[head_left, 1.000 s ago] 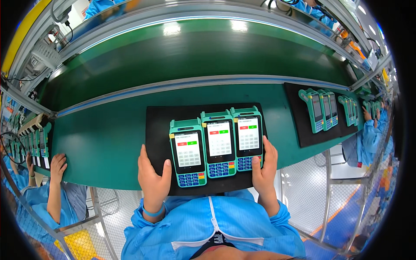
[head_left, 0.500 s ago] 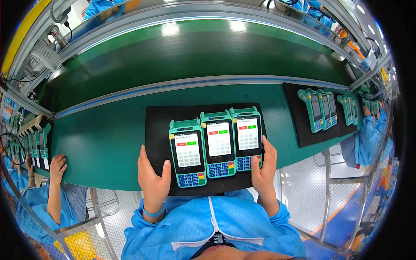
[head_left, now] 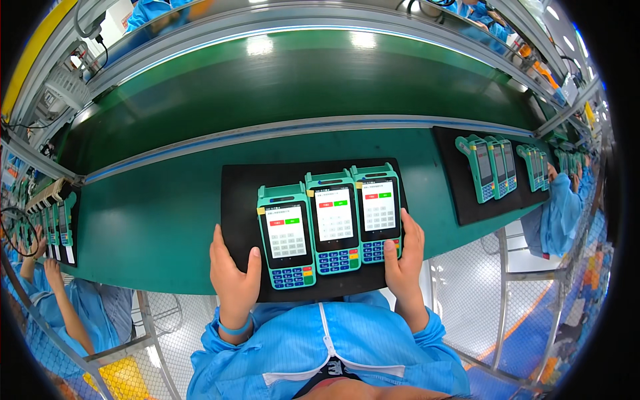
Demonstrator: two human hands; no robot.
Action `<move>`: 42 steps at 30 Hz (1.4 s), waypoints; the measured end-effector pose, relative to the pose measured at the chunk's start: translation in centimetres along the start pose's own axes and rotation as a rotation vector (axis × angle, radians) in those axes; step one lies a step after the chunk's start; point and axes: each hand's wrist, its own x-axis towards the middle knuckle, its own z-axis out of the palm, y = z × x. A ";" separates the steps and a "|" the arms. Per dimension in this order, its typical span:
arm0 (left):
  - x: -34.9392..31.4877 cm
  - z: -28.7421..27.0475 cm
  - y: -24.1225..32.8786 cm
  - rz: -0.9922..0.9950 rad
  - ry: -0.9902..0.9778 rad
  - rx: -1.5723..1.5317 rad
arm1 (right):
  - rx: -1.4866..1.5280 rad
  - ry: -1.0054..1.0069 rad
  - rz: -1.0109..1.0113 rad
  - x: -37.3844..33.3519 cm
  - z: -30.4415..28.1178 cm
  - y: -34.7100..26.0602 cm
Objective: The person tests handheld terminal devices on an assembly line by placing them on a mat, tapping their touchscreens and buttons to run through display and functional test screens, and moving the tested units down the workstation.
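Observation:
Three teal handheld payment terminals lie side by side, screens up, on a black mat (head_left: 241, 193) before me: a left terminal (head_left: 288, 233), a middle terminal (head_left: 335, 217) and a right terminal (head_left: 379, 210). Each lit screen shows a red and a green button above a grid of grey keys; blue keypads sit below. My left hand (head_left: 235, 275) rests at the mat's left edge, fingers stretched and thumb raised apart, just left of the left terminal. Along the right terminal's lower side is my right hand (head_left: 405, 263), its fingers extended and its thumb over the keypad corner.
A green conveyor belt (head_left: 307, 80) runs behind a metal rail (head_left: 320, 123) across the green worktable (head_left: 153, 213). More terminals stand on a black mat (head_left: 460, 193) at right and along the far left. Co-workers in blue sit on both sides.
My hands and the three terminals barely shift. The left co-worker's hand has drawn back leftward from the table edge toward the terminals there. A right co-worker's hand now reaches the terminals at far right.

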 end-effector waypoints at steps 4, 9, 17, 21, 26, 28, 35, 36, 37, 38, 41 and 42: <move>-0.1 0.2 -0.1 0.004 0.003 0.013 | -0.004 0.006 -0.010 0.0 -0.1 0.1; -0.1 0.1 0.3 -0.015 -0.006 -0.016 | 0.034 -0.057 -0.013 0.0 -1.1 0.3; -0.1 0.6 0.0 0.043 0.026 0.042 | -0.420 -0.499 0.005 -1.3 -5.7 1.1; 0.2 0.8 0.6 0.040 0.001 0.061 | -0.287 -0.447 -0.041 -1.7 -6.4 1.7; 1.6 -0.5 -0.8 0.086 -0.138 -0.052 | -0.348 -0.346 -0.063 -2.0 -6.6 0.4; 2.3 -0.9 -2.2 0.084 -0.172 -0.088 | -0.367 -0.275 -0.092 -2.8 -6.3 0.3; 3.5 -1.0 -1.7 -0.134 -0.377 -0.496 | -0.447 0.064 0.029 -7.2 -5.5 -1.3; 3.7 -0.7 -2.3 -0.110 -0.388 -0.503 | -0.417 0.136 0.024 -7.4 -5.3 -1.8; 4.0 -0.1 -3.6 -0.129 -0.359 -0.523 | -0.421 0.156 0.031 -8.0 -5.0 -2.4; 4.2 0.1 -3.8 -0.143 -0.338 -0.547 | -0.455 0.204 0.048 -8.5 -4.5 -2.6; 4.7 -1.1 -2.2 0.010 -0.412 -0.577 | -0.514 0.280 0.076 -9.7 -3.9 -4.2; 5.0 -1.4 -2.1 0.004 -0.425 -0.567 | -0.516 0.294 0.068 -10.0 -3.5 -4.1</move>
